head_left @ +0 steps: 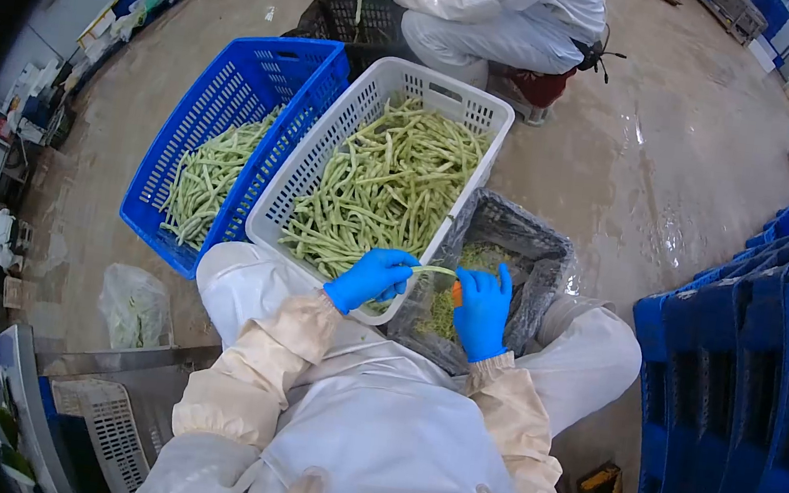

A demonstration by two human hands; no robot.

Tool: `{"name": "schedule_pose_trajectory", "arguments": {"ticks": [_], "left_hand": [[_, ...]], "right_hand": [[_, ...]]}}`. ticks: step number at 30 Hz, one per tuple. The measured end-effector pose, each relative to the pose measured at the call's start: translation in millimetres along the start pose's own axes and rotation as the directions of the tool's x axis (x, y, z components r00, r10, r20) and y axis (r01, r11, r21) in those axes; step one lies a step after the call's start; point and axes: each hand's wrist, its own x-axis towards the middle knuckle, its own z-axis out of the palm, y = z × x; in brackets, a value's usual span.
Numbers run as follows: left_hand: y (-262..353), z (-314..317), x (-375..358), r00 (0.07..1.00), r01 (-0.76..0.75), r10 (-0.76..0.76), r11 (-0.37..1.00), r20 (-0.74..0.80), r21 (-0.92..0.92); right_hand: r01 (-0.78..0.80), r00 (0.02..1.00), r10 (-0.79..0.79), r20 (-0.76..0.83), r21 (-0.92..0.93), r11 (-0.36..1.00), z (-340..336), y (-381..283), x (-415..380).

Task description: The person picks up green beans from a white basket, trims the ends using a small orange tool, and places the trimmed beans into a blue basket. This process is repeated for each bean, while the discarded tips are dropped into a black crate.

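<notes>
My left hand [371, 280] is closed around one end of a thin pale-green vegetable stalk [434, 269]. The stalk's other end reaches my right hand [482, 314], which grips a small orange tool [457, 294], mostly hidden by the fingers. Both hands wear blue gloves. Beneath the left hand is the near end of a white slotted crate [312, 159], full of similar green stalks [392, 187]. Below the right hand sits a bin lined with dark plastic [544, 250], with green shavings [486, 257] inside.
A blue crate [208, 94] with more stalks stands left of the white one. Ahead, a co-worker in white [512, 15] sits by a black crate [329, 17]. Blue pallets [744, 368] rise at right. A clear plastic bag [136, 306] lies at left on the wet floor.
</notes>
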Motion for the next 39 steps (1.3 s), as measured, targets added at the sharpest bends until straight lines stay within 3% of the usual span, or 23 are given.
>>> {"name": "schedule_pose_trajectory", "arguments": {"ticks": [2,4,5,6,7,8,9,10,13,16,17,18,20,21,22,25,26,27,29,30,33,36,39], "left_hand": [[-4,3,1,0.998,-0.042,0.048,0.991,-0.049,0.123],[-25,0,9,0.84,-0.355,0.535,0.413,0.092,0.838],[-34,2,12,0.84,-0.354,0.535,0.414,0.09,0.839],[-38,7,14,0.779,-0.43,0.618,0.405,0.105,0.807],[-41,11,16,0.711,-0.502,0.694,0.388,0.113,0.773],[-45,14,16,0.712,-0.499,0.694,0.391,0.109,0.773],[-44,18,16,0.882,-0.424,0.47,0.815,-0.022,0.395],[-43,20,16,0.984,-0.178,0.179,0.979,-0.001,-0.097],[-12,-11,16,0.956,-0.246,0.182,0.925,-0.231,-0.289],[38,-104,-5,0.757,-0.525,0.38,0.839,-0.532,-0.147],[46,-153,-3,0.672,-0.49,0.181,0.836,-0.718,-0.248],[58,-190,-14,0.448,-0.574,0.389,0.816,-0.805,0.075],[68,-277,-32,0.249,-0.202,0.656,0.754,-0.712,0.624],[79,-284,-34,0.026,0.211,0.886,0.448,-0.463,0.869],[75,-290,-28,0.031,0.222,0.884,0.449,-0.467,0.865],[35,-269,24,0.228,0.24,0.844,0.434,-0.485,0.868],[7,-266,61,0.638,-0.226,0.585,0.764,-0.502,0.604],[-20,-220,77,0.762,0.101,0.418,0.677,-0.494,0.729],[-103,-167,127,0.962,-0.142,0.265,0.691,-0.066,0.709],[-106,-129,132,0.992,-0.123,0.048,0.31,0.114,0.943],[-201,-70,156,0.949,-0.193,-0.158,0.392,0.272,0.9],[-228,-30,163,0.976,0.162,-0.201,0.41,-0.084,0.898],[-235,-18,169,0.969,0.241,-0.16,0.442,-0.189,0.864]], "right_hand": [[0.003,1.0,-0.002,0.015,-0.037,0.999,2,1,-3],[-0.049,0.989,0.074,-0.129,0.187,0.981,4,0,-4],[-0.048,0.989,0.073,-0.128,0.187,0.981,5,-2,-5],[-0.26,0.939,0.344,0.0,0.653,0.711,8,-3,-6],[-0.384,0.835,0.492,0.246,0.901,0.202,12,-4,-7],[-0.386,0.836,0.489,0.249,0.9,0.202,16,-2,-8],[-0.385,0.86,0.433,0.271,0.901,0.201,20,-1,-9],[-0.385,0.879,0.376,0.293,0.901,0.198,25,1,-11],[-0.491,0.855,0.337,0.395,0.826,0.278,37,-4,-21],[-0.559,0.783,0.553,0.284,0.711,0.427,37,22,-27],[-0.566,0.781,0.548,0.299,0.708,0.422,33,29,-27],[-0.595,0.785,0.596,0.167,0.471,0.651,25,35,-25],[-0.59,0.804,0.593,0.036,0.17,0.789,15,37,-17],[-0.553,0.83,0.556,0.028,-0.073,0.83,11,34,-13],[-0.481,0.856,0.515,0.033,-0.312,0.819,9,32,-10],[-0.473,0.845,0.531,0.07,-0.367,0.801,17,29,-2],[-0.444,0.855,0.512,0.084,-0.391,0.806,19,30,-2],[-0.44,0.853,0.513,0.096,-0.396,0.806,23,30,-1],[-0.456,0.727,0.579,0.37,-0.37,0.809,32,32,-1],[-0.454,0.72,0.584,0.374,-0.382,0.805,38,33,-3],[-0.341,0.865,0.401,0.303,-0.233,0.911,51,34,-6],[-0.375,0.861,0.385,0.332,-0.097,0.922,58,33,-6],[-0.413,0.829,0.389,0.402,-0.028,0.91,58,29,-1]]}}
